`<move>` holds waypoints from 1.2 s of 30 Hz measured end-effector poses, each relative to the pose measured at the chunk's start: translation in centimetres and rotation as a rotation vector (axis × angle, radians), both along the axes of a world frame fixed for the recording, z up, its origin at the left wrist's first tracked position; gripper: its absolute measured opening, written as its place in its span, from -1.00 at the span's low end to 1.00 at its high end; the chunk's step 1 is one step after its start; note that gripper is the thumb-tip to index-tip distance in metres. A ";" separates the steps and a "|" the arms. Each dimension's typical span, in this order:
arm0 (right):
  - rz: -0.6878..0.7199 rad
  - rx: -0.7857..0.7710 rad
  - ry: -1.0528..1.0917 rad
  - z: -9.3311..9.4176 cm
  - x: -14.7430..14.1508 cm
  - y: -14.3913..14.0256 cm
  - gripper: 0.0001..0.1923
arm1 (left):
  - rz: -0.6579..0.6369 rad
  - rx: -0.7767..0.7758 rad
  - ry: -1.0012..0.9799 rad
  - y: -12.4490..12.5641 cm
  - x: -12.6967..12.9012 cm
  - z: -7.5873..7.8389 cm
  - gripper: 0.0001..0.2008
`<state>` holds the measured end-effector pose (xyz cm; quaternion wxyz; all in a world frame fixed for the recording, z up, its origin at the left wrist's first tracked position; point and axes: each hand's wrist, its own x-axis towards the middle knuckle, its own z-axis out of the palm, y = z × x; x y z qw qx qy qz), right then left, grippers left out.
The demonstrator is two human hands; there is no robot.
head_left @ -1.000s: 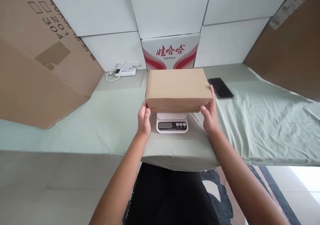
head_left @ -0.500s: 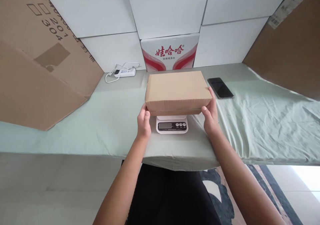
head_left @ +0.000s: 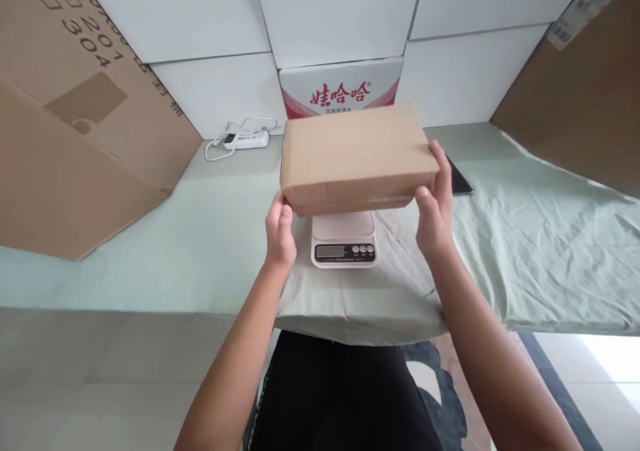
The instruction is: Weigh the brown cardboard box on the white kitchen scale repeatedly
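One cardboard box [head_left: 356, 154], one scale [head_left: 344, 239] sitting at its 6 o'clock. Left hand [head_left: 280, 231] and right hand [head_left: 436, 201] are gripping the box ends, at 8 and 3 o'clock.

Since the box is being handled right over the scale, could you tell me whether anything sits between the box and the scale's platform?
Nothing visible does. The cardboard box is held by the left hand and right hand above the scale, whose platform shows bare beneath it.
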<state>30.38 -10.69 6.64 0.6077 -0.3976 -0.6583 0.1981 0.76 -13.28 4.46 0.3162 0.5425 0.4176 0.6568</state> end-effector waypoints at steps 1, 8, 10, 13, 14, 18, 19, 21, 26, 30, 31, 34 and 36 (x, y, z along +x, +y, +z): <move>0.003 0.001 -0.006 0.6 -0.2 0.8 -0.11 | -0.013 0.001 -0.005 0.9 -0.2 0.7 -0.28; 0.061 -0.077 0.012 0.5 -2.6 8.2 -0.05 | -0.084 -0.040 -0.066 9.2 -1.1 1.5 -0.21; 0.063 -0.096 0.036 -0.7 -3.0 9.7 -0.03 | -0.065 -0.052 -0.097 11.0 -0.9 -0.1 -0.18; 0.061 -0.108 0.061 -2.9 -2.6 11.4 0.04 | -0.056 -0.099 -0.126 12.6 -0.6 -2.6 -0.13; 0.066 -0.109 0.068 -3.7 -2.3 11.9 0.07 | -0.057 -0.120 -0.129 12.9 -0.6 -3.3 -0.13; 0.081 -0.118 0.088 -6.7 -0.7 13.8 0.14 | -0.050 -0.201 -0.154 13.6 -0.6 -4.9 -0.14; 0.081 -0.124 0.086 -7.3 -0.4 14.2 0.15 | -0.046 -0.213 -0.162 13.8 -0.7 -5.1 -0.15; 0.082 -0.138 0.083 -8.0 0.0 14.6 0.15 | -0.043 -0.225 -0.168 14.0 -0.8 -5.4 -0.16; 0.089 -0.164 0.107 -8.0 -0.3 14.4 0.13 | -0.040 -0.236 -0.115 14.3 -1.0 -5.7 -0.20; 0.084 -0.167 0.117 -7.5 -0.6 13.9 0.16 | -0.039 -0.224 -0.093 14.0 -0.8 -5.3 -0.18; 0.082 -0.169 0.118 -7.4 -0.6 13.8 0.17 | -0.035 -0.223 -0.093 13.9 -0.7 -5.1 -0.18; 0.077 -0.173 0.117 -7.2 -0.7 13.7 0.22 | -0.018 -0.224 -0.102 13.5 -0.4 -4.7 -0.17; 0.082 -0.179 0.115 -7.1 -0.7 13.6 0.22 | -0.015 -0.228 -0.115 13.3 -0.2 -4.4 -0.16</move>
